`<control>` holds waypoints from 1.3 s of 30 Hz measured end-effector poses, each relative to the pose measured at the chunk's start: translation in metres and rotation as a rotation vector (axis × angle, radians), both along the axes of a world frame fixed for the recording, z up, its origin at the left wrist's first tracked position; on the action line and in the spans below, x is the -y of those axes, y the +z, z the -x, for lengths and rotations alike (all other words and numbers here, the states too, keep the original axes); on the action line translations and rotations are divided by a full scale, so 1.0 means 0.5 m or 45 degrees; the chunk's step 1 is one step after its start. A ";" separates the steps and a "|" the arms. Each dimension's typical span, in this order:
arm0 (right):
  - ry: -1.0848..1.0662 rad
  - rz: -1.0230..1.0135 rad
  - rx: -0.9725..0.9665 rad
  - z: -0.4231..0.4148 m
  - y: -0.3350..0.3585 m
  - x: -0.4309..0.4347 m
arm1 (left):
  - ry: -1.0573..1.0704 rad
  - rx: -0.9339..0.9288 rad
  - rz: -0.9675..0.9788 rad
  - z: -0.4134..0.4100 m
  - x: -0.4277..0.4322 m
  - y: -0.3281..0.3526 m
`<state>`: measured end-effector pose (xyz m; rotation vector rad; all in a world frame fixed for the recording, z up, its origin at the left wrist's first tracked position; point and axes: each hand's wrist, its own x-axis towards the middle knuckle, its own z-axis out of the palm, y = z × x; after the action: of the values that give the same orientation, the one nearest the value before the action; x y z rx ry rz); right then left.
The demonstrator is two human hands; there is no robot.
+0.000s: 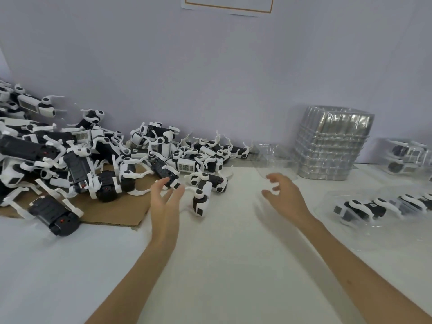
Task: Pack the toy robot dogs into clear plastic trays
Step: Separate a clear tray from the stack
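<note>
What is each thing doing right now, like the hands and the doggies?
left hand: open, fingers spread, holding nothing.
right hand: fingers curled by the loose tray, grip unclear.
toy dogs: heaped loose, unpacked.
loose tray: empty.
tray stack: nested, empty.
front tray: holds dogs.

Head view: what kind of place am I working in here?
Probably a packing bench in a toy factory: a heap of identical toy robot dogs on the white table, a tall stack of empty clear trays, and a filled tray at the right.
</note>
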<state>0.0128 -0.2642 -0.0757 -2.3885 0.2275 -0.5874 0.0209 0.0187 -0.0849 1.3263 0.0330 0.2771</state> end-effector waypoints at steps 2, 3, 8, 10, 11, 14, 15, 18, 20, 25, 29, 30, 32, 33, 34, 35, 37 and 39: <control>-0.119 0.169 -0.075 -0.053 0.023 0.020 | 0.128 0.231 -0.365 0.013 0.015 -0.009; -0.179 0.287 -0.105 -0.079 0.036 0.031 | 0.198 0.358 -0.530 0.020 0.024 -0.013; -0.249 0.518 -0.299 -0.184 0.046 0.087 | -0.023 0.757 -0.915 0.041 0.039 -0.015; -0.306 0.545 -0.393 -0.205 0.030 0.097 | -0.241 0.745 -1.124 0.042 0.038 -0.023; -0.375 0.626 -0.402 -0.212 0.024 0.098 | -0.290 0.764 -1.240 0.039 0.037 -0.029; -0.498 0.778 -0.337 -0.202 0.025 0.082 | -0.256 0.827 -1.423 0.031 0.044 -0.040; -0.483 0.732 -0.295 -0.191 0.028 0.074 | -0.233 0.796 -1.438 0.029 0.045 -0.038; -0.409 0.401 0.025 -0.138 0.037 0.046 | -0.123 0.648 -1.451 0.018 0.036 -0.034; -0.356 0.139 0.294 -0.091 0.051 0.018 | -0.061 0.577 -1.477 0.013 0.026 -0.033; 0.026 -0.608 0.524 0.053 0.069 -0.097 | -0.242 0.433 -1.121 0.027 0.031 -0.007; 0.159 -0.586 0.545 0.132 0.034 -0.163 | -0.753 0.166 -0.374 0.046 0.040 0.030; 0.187 -0.568 0.526 0.137 0.026 -0.171 | -0.789 0.146 -0.309 0.048 0.041 0.035; 0.242 -0.525 0.475 0.138 0.014 -0.180 | -0.804 0.121 -0.216 0.050 0.040 0.037; 0.261 -0.494 0.452 0.137 0.011 -0.183 | -0.799 0.106 -0.176 0.050 0.040 0.035; 0.277 -0.468 0.436 0.136 0.009 -0.184 | -0.793 0.093 -0.145 0.050 0.040 0.033; 0.291 -0.447 0.421 0.135 0.007 -0.183 | -0.788 0.081 -0.130 0.050 0.040 0.032; 0.315 -0.408 0.382 0.134 0.005 -0.176 | -0.777 0.059 -0.125 0.049 0.041 0.030; 0.331 -0.387 0.335 0.133 0.009 -0.167 | -0.768 0.043 -0.167 0.048 0.042 0.026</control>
<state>-0.0535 -0.1807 -0.0714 -1.9829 -0.1023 -0.6819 -0.0028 -0.0024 -0.0718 1.3971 -0.4143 -0.2149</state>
